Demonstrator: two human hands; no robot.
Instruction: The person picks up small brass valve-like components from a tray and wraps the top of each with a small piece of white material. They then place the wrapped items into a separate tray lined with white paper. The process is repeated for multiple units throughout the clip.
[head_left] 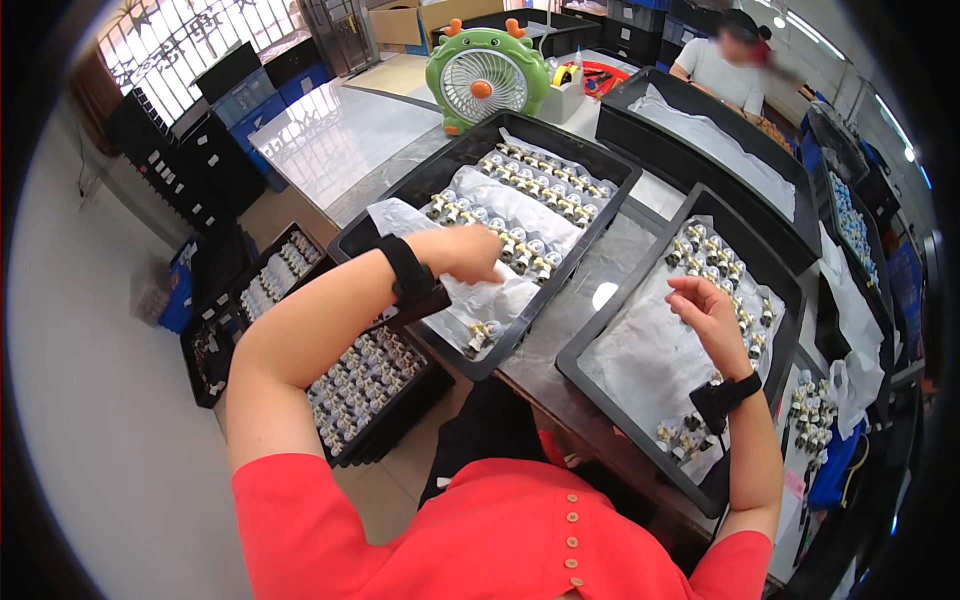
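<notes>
My left hand (474, 254) is over the left black tray (612, 200), above a white liner sheet (400, 214) and beside a row of small figurines (525, 250) with clear round tops and dark bases. Its fingers are curled downward, and what they hold, if anything, is hidden. Over the right black tray (583, 352), my right hand (708, 312) hovers near more of these figurines (708, 250). Its fingers are loosely bent and apart, with nothing visible between them. A few figurines (483, 335) stand near the left tray's front corner.
Behind the trays stands a green fan (487, 80). Filled trays of figurines (365, 385) are stacked low at my left. A long black tray (700, 140) lies at the back right, with a co-worker (725, 65) beyond it. Bagged figurines (812, 410) lie at far right.
</notes>
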